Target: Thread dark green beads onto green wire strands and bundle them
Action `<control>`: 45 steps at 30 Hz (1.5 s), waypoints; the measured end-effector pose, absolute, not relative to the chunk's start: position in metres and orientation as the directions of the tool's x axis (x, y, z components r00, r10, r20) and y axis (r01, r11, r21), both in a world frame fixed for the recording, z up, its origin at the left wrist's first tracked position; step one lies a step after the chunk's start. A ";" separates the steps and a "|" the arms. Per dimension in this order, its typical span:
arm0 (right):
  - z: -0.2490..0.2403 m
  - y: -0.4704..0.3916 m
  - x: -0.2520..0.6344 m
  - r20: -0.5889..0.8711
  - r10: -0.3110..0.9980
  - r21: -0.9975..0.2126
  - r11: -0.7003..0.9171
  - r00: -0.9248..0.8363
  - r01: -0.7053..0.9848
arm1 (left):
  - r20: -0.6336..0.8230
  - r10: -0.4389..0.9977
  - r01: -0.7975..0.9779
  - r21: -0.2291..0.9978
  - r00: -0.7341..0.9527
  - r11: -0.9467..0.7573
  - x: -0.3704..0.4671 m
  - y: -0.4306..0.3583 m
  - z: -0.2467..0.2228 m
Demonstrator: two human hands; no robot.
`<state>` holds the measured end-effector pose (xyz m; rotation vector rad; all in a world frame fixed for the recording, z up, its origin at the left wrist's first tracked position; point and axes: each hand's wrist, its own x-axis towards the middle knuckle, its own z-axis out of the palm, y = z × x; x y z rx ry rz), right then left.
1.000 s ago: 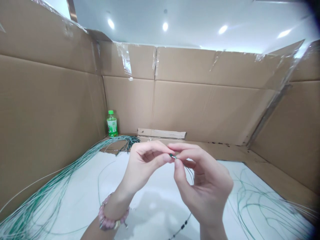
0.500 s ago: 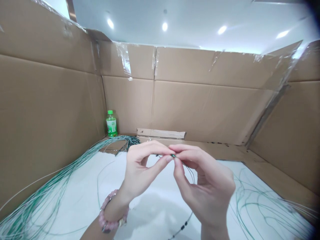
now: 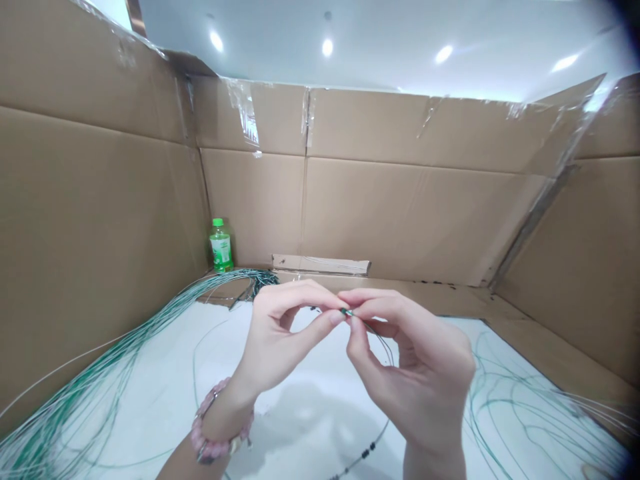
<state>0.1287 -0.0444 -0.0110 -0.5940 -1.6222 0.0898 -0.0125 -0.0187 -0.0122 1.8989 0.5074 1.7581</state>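
Observation:
My left hand and my right hand meet fingertip to fingertip above the white surface, both closed in a pinch. Between the left thumb and index finger sits a tiny dark-green piece, too small to identify. The right fingertips grip a thin wire at the piece's right side, where a pale bit shows. Dark strands run from there behind the right hand. Below it hangs a thin dark cord with small black pieces on it. A pink bead bracelet circles the left wrist.
On the left lies a long bundle of green and white wires; loose green wires spread at the right. A green bottle stands in the back left corner. Cardboard walls enclose the white work surface.
Both hands keep their pinch at nearly the same spot. A pale bit now shows between the green piece and the right fingertips. The view has shifted slightly.

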 end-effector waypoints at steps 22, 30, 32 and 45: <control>-0.009 -0.042 0.133 0.868 0.480 -0.430 0.855 -0.128 0.290 | 0.837 0.511 0.164 0.485 0.196 -0.859 -0.025 -0.021 -0.009; -0.007 -0.038 0.136 0.798 0.592 -0.550 0.793 -0.117 0.263 | 0.810 0.571 0.078 0.566 0.134 -0.821 -0.026 -0.013 -0.009; -0.007 -0.038 0.135 0.788 0.608 -0.572 0.782 -0.102 0.248 | 0.812 0.569 0.017 0.572 0.134 -0.820 -0.023 -0.011 -0.010; -0.006 -0.039 0.126 0.817 0.576 -0.571 0.814 -0.028 0.110 | 0.781 0.605 -0.296 0.621 0.155 -0.726 -0.017 -0.005 -0.016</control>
